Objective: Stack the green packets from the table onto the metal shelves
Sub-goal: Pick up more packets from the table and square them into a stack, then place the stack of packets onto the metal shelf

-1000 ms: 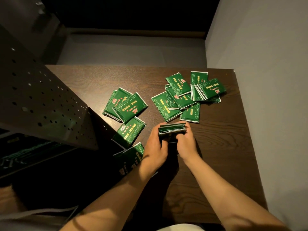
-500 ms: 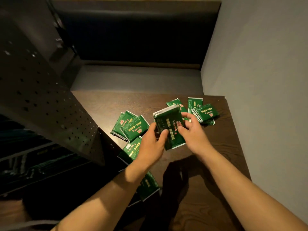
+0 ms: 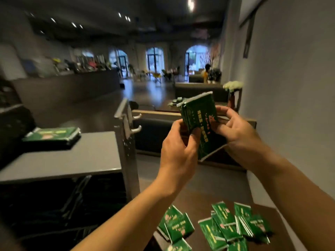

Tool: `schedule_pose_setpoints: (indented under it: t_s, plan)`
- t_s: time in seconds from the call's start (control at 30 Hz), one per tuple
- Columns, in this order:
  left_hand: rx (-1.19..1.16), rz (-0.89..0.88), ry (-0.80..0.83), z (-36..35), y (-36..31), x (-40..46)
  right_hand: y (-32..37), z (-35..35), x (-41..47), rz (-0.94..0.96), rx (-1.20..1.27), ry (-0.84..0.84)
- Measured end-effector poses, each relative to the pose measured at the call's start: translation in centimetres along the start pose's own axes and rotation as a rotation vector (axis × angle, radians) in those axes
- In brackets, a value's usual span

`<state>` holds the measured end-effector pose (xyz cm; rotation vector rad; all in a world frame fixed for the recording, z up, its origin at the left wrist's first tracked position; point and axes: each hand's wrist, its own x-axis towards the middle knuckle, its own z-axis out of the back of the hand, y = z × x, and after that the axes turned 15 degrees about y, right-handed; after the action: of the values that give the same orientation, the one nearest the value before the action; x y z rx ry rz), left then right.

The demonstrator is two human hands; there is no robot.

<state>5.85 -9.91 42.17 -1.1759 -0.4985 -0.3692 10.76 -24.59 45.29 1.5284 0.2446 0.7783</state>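
Note:
A bundle of green packets point(image 3: 198, 113) is held upright at chest height in both hands. My left hand point(image 3: 178, 151) grips its left edge with the thumb across the front. My right hand point(image 3: 237, 131) pinches its right side. Several more green packets point(image 3: 219, 227) lie scattered on the dark wooden table point(image 3: 201, 200) below my forearms. To the left stands the grey metal shelf unit point(image 3: 76, 156), and a pile of green packets point(image 3: 52, 135) lies on its top shelf at the far left.
A grey wall point(image 3: 290, 105) runs along the right side. Beyond the table are a dark bench back point(image 3: 152, 131) and another table with a vase of white flowers point(image 3: 233, 86). Metal hooks point(image 3: 136, 124) stick out from the shelf post. A person sits far off in the room.
Both hands lifted the bundle off the table and raised it upright. My view swung up from the tabletop to the room, bringing the shelf top into sight.

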Motion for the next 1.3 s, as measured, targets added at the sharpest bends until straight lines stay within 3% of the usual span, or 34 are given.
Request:
schedule_pose_setpoints:
  t_s: [0.1,0.2,0.4,0.53,0.77,0.9,1.1,1.3]
  plan:
    - [0.051,-0.158,-0.138,4.2,-6.2,2.0,7.0,-1.7,3.3,0.135,0.149,0.177]
    - [0.029,-0.207,-0.227,9.2,-10.3,3.1,12.4,-4.3,6.9,0.177,0.17,0.355]
    - [-0.122,0.013,-0.383,18.5,-11.0,3.8,15.7,-11.3,15.8,0.036,0.036,0.586]
    - [-0.462,0.262,-0.469,22.2,-7.6,3.0,14.3,-15.9,21.4,-0.138,-0.15,0.718]
    - [-0.864,0.534,-0.522,22.6,-1.8,-0.2,6.6,-20.0,28.5,-0.621,-0.534,0.949]
    - [-0.914,0.701,-0.475,22.6,0.2,-0.7,2.8,-20.9,30.5,-0.745,-0.752,0.946]
    - [-0.959,0.798,-0.397,23.4,2.5,-1.0,-1.1,-21.5,31.3,-0.9,-0.914,1.043]
    - [-0.95,0.836,-0.322,23.7,1.8,-1.7,-1.0,-21.6,31.3,-0.879,-1.055,1.102]
